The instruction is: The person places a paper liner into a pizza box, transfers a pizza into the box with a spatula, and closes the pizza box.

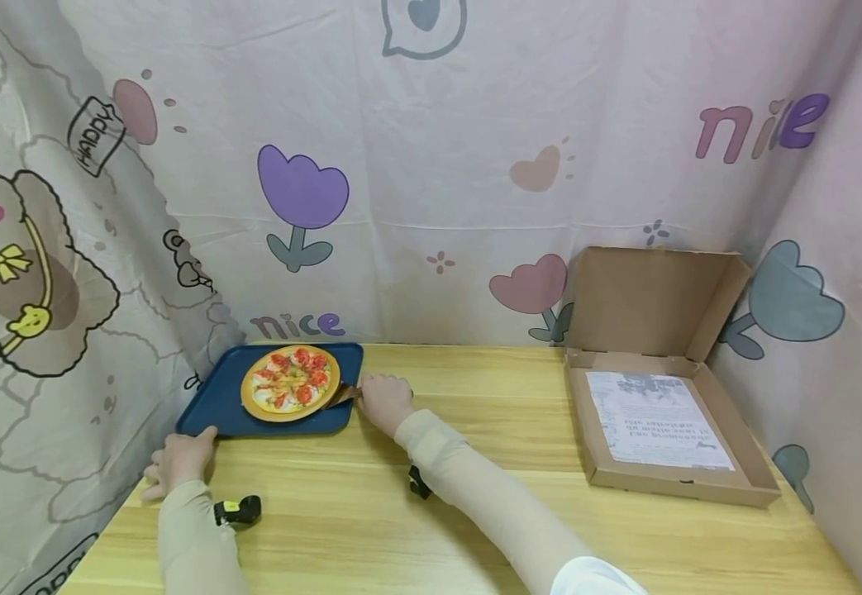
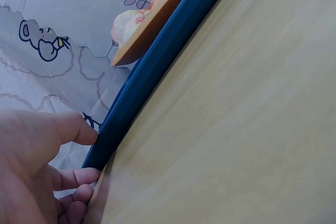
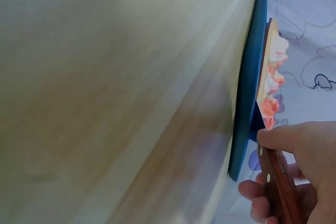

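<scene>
On blue tray (image 1: 224, 401): pizza (image 1: 291, 382); right hand (image 1: 388, 402) grips wooden-handled spatula (image 3: 281, 182) at pizza's right edge; left hand (image 1: 181, 463) pinches tray's near-left corner.

the tray (image 1: 215, 409) is navy, the pizza (image 1: 291, 383) red-and-white, the handle (image 3: 280, 182) reddish-brown, the table (image 1: 326, 529) yellow wood-grained

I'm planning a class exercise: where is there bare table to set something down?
Bare table: between the right sleeve and open cardboard box; also between the right sleeve and left sleeve, nearer than the blue tray. Crowded: the tray, bearing the pizza, with left hand, right hand and turner at it.
</scene>
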Tool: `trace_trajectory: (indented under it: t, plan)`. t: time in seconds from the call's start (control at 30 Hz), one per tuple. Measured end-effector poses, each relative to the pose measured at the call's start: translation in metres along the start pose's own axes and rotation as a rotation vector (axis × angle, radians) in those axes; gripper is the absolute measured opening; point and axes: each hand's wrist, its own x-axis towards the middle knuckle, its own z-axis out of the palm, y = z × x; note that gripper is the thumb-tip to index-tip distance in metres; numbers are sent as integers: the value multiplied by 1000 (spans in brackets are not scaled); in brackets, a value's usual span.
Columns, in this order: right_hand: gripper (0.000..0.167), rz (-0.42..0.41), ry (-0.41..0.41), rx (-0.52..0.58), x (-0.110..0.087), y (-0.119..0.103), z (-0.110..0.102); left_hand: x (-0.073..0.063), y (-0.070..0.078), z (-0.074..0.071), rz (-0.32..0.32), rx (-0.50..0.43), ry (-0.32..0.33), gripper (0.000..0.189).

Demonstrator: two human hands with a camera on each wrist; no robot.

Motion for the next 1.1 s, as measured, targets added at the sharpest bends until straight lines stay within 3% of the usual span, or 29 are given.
trace_trajectory:
  t: [0.4, 0.77, 1.1]
  plan:
    - [30, -54, 55, -12, -4, 10, -6, 1, -2, -1, -2, -4, 2, 91]
    - [33, -65, 51, -25, -3, 14, -2, -2, 0, -2, 5, -20, -1, 93]
    - [33, -50, 52, 12, -4, 14, -11, -1, 0, -2, -1, -2, -15, 94]
